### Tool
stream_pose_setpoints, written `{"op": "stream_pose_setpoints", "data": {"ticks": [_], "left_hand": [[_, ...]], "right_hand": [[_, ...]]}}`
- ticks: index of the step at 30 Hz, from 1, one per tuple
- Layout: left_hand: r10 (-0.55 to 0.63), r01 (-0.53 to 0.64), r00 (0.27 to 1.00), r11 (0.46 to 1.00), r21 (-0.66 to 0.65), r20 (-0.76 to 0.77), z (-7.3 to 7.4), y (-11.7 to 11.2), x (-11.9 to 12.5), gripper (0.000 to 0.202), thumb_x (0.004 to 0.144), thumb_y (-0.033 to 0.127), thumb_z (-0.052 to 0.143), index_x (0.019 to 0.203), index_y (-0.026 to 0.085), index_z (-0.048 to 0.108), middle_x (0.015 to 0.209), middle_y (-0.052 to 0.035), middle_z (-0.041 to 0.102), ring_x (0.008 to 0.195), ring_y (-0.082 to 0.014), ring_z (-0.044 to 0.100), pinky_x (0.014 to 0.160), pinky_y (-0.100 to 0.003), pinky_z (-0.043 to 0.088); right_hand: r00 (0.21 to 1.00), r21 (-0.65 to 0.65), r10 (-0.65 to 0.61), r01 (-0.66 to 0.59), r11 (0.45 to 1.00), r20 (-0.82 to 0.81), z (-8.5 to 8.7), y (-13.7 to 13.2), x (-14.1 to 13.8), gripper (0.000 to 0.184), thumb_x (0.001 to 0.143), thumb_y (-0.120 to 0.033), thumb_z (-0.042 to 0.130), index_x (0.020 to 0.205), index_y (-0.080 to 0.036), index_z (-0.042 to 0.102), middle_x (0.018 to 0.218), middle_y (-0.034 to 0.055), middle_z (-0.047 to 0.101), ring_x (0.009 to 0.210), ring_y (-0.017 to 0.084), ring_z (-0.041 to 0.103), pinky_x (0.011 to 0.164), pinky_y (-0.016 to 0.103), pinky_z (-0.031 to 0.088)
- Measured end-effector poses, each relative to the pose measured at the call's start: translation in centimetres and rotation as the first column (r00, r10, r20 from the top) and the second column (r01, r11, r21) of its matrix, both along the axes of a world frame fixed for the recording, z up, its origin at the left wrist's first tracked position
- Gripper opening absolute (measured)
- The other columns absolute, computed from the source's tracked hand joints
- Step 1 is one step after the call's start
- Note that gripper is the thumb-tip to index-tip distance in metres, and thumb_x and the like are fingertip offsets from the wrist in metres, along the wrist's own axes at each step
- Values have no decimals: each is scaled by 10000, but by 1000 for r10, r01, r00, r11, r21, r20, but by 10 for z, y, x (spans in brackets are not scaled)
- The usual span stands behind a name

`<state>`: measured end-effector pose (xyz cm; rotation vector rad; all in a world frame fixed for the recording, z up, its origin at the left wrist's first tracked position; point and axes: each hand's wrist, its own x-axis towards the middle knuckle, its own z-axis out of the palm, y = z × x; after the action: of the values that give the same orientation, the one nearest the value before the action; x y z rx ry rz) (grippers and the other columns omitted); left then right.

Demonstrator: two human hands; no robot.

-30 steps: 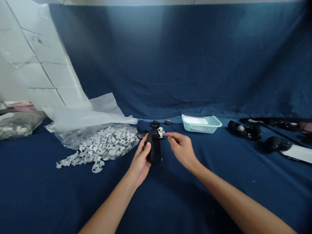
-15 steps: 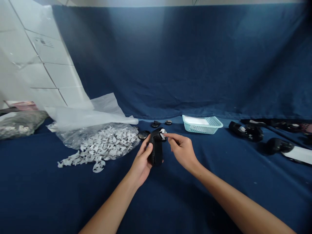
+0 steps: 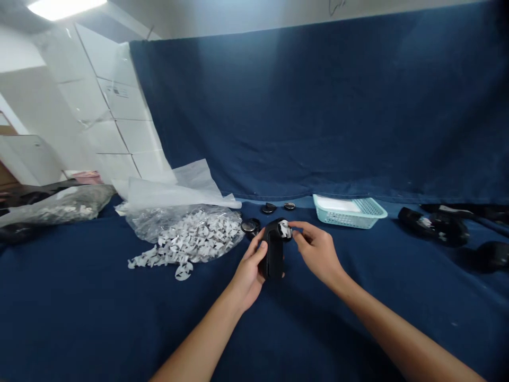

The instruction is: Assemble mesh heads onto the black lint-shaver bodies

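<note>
Left fingers (image 3: 260,253) grip a black device (image 3: 274,259), right fingers' (image 3: 304,225) hold unclear; a bag (image 3: 148,224) spills white pieces (image 3: 201,237).

Left hand (image 3: 249,269): there it is, curled in a grip, thumb angled up!
Right hand (image 3: 319,251): index finger pointing left, thumb just below!
Forearms (image 3: 203,335): bare, both slanting inward.

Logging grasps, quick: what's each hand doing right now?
Left hand: closed around the black angled device.
Right hand: at the device's white piece; whether gripping it cannot be told.
</note>
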<state>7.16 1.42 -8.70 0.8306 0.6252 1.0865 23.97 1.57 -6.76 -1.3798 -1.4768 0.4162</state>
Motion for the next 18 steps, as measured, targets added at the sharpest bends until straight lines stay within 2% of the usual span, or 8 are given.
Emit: {"op": "stream_pose_setpoints", "data": {"ticks": [5, 10, 16, 18], "left_hand": [[-5, 5, 1000, 1000, -22, 22, -1, 0, -2, 499, 886, 383, 594, 1361, 361, 442, 1069, -76, 635, 848, -229, 670, 646, -376, 584], [-22, 23, 1000, 999, -44, 19, -2, -1, -2, 522, 874, 400, 610, 1366, 363, 438, 1051, -79, 644, 853, -241, 674, 627, -370, 580], [-8, 6, 999, 999, -45, -40, -4, 0, -2, 526, 865, 421, 614, 1359, 351, 447, 1007, -73, 658, 814, -237, 682, 588, -342, 569], [-5, 0, 994, 999, -43, -110, -6, 0, -2, 536, 864, 465, 594, 1363, 341, 440, 991, -73, 660, 761, -228, 687, 561, -332, 562]], "right_hand": [[998, 1, -25, 25, 1000, 63, -1, 1, 1, 246, 829, -363, 565, 959, -226, 723, 486, -61, 439, 450, 121, 409, 478, 248, 297], [997, -7, -24, 24, 1000, 69, 0, 0, 0, 241, 821, -414, 595, 867, -208, 710, 480, -67, 419, 442, 115, 390, 474, 249, 287], [997, -21, -13, 14, 1000, 80, -4, 3, 1, 277, 820, -456, 582, 807, -197, 680, 471, -62, 418, 435, 120, 385, 460, 254, 261], [995, -47, -6, 10, 999, 101, -7, 5, 3, 294, 825, -466, 563, 817, -196, 679, 476, -55, 440, 443, 126, 404, 462, 255, 266]]}}
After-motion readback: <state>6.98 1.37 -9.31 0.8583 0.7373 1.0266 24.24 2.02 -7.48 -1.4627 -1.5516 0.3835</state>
